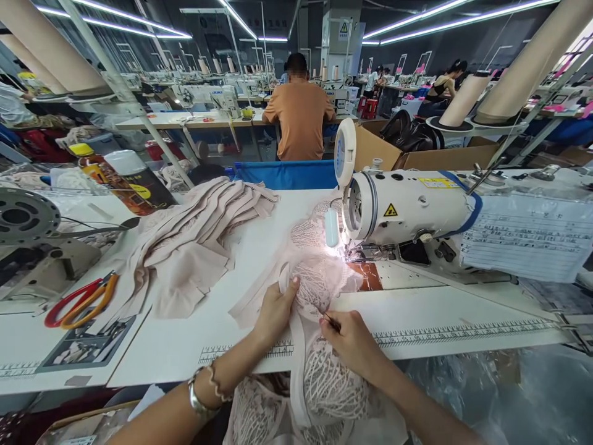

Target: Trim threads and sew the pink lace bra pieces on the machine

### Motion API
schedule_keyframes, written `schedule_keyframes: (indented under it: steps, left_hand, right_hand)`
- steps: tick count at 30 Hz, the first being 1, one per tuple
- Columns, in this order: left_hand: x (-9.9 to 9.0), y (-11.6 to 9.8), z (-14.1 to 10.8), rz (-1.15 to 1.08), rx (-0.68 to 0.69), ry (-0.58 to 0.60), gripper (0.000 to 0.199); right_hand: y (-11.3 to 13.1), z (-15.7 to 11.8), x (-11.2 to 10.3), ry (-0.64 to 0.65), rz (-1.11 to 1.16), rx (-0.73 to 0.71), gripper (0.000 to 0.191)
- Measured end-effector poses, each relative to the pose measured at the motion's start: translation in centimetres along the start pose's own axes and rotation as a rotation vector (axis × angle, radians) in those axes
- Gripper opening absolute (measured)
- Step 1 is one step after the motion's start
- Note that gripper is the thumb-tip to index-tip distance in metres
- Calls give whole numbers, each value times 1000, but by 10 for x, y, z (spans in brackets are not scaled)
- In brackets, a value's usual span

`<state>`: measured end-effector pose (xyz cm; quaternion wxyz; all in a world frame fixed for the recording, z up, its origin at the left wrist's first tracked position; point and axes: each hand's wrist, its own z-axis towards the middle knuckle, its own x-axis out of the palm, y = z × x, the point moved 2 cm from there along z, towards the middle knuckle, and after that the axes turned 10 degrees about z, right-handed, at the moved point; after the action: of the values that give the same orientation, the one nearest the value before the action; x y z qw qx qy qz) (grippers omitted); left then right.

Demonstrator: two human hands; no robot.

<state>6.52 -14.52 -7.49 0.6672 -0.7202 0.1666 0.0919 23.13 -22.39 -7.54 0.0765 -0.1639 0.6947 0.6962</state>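
Note:
A pale pink lace garment piece (315,272) lies on the white sewing table (194,334) and runs from the table's front edge up to the needle area of the white sewing machine (407,207). My left hand (274,312) pinches a folded edge of the lace. My right hand (352,340) rests on the lace beside it and grips a small thin dark tool (331,321), whose tip touches the fabric. More lace hangs over the table edge toward my lap.
A heap of beige fabric pieces (189,241) lies left of the lace. Red and yellow scissors (81,300) sit at the far left, behind them a spray can (139,179). A paper sheet (528,238) hangs on the machine. A person in an orange shirt (300,117) sits ahead.

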Motion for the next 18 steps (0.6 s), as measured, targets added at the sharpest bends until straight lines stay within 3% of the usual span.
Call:
schedule_keyframes:
  steps: [3,6,8,10,12,13,16,17,18]
  left_hand:
    - [-22,-4,39,377,134,-63,31]
    - [-51,-4,71,513,95,-229,29]
    - [-64,-2,77,578,68,-362,41]
    - [-60,-2,70,660,165,-436,45]
    - [-36,-5,55,746,457,-282,40]
    - [-16,-7,45,773,678,-54,37]
    - [44,-11,14,784,1091,439,33]
    - [60,-12,7,803,1166,502,38]
    - [73,-13,3,823,1187,514,42]
  right_hand:
    - [1,2,-5,11,-40,38,40]
    - [-2,-3,-16,-16,-254,98,25]
    - [-5,-6,-25,7,-459,116,14]
    - [-4,-7,-35,92,-588,106,17]
    - [3,-2,-49,197,-632,93,22]
    - [9,2,-59,254,-636,84,22]
    - [25,16,-93,457,-617,-4,14]
    - [27,20,-104,512,-639,-26,13]
    - [27,25,-115,487,-674,-46,15]
